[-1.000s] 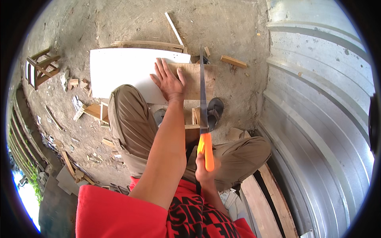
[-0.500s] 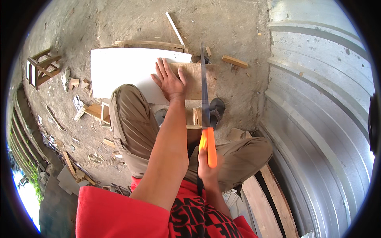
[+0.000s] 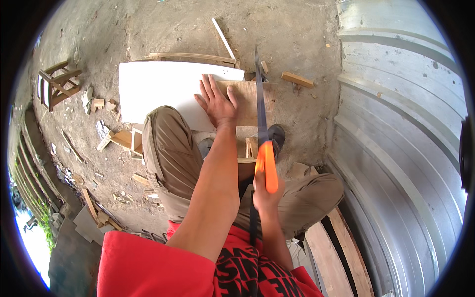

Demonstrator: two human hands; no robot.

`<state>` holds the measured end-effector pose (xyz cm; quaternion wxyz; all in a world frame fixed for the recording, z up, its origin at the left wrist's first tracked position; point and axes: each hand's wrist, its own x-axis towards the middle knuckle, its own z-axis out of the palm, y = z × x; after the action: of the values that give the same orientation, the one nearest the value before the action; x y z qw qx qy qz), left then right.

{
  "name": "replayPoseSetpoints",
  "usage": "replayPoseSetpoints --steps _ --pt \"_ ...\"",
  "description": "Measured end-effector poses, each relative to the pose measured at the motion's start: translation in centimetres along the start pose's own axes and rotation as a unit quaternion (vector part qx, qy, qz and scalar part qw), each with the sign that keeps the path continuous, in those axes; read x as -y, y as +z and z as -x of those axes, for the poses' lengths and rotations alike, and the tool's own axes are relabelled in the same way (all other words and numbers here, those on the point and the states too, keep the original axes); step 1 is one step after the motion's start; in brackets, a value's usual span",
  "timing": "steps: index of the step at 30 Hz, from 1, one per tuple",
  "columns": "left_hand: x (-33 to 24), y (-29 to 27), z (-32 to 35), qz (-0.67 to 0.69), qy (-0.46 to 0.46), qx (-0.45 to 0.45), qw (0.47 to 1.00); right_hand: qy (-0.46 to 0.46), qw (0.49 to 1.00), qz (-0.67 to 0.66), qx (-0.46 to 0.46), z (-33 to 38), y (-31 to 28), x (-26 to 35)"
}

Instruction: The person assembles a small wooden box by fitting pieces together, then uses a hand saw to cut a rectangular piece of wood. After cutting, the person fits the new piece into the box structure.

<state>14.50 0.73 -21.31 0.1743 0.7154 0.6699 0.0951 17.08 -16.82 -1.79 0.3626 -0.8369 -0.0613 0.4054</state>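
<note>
Sawing seems underway: right hand (image 3: 267, 195) grips saw (image 3: 261, 119); left hand (image 3: 220, 107) lies spread (bracing, probably) across left edge of brown board (image 3: 249, 101). Next stroke needs steadiness.

A ribbed sheet-metal wall (image 3: 396, 123) stands silvery, streaked with glare. The rough concrete floor (image 3: 297, 39) meets its base, where long timber planks (image 3: 326, 257) lie just beside it. Well apart from the wall are scattered wood offcuts (image 3: 98, 103) and a wooden stool (image 3: 60, 79); farther from it, green plants (image 3: 47, 225) and bright outdoor light (image 3: 30, 250).
</note>
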Motion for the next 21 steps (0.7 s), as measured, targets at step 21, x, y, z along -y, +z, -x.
replayPoseSetpoints --steps 21 --pt "0.2 -0.1 0.3 -0.002 -0.004 0.002 1.000 -0.057 0.998 -0.003 0.002 4.5 -2.1 0.2"
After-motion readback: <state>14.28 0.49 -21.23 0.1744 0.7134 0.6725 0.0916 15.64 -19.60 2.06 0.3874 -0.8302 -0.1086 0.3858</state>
